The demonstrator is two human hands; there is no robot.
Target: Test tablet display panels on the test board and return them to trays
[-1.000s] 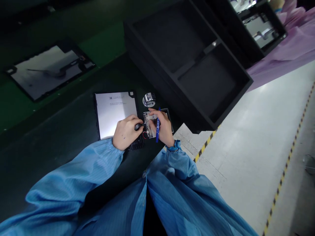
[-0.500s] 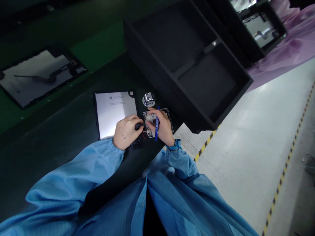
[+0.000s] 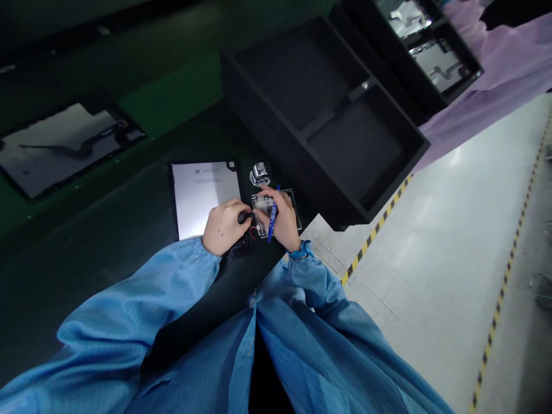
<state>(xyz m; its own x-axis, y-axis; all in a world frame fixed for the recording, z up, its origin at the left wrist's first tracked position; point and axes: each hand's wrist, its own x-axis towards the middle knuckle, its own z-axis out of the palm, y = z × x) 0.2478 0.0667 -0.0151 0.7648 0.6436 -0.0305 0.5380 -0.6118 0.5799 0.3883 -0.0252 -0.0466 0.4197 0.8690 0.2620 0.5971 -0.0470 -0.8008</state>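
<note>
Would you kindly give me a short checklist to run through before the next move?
Blue pen held in the right hand: ok.
Small black object gripped in the left hand: ok.
Small circuit board seated in its thin black frame: cannot tell, hands cover it.
Thin red wire clear of the left hand: cannot tell.
Shiny chrome cylindrical fitting standing beyond the board: ok.
White rectangular panel lying flat beside the board: ok.

Compared with the earlier views, the blue pen [image 3: 272, 214] held in the right hand [image 3: 284, 221] leans further, its lower end swung toward the left hand [image 3: 226, 227]. The head camera's view has turned, placing the black foam tray [image 3: 254, 115] further left in frame
</note>
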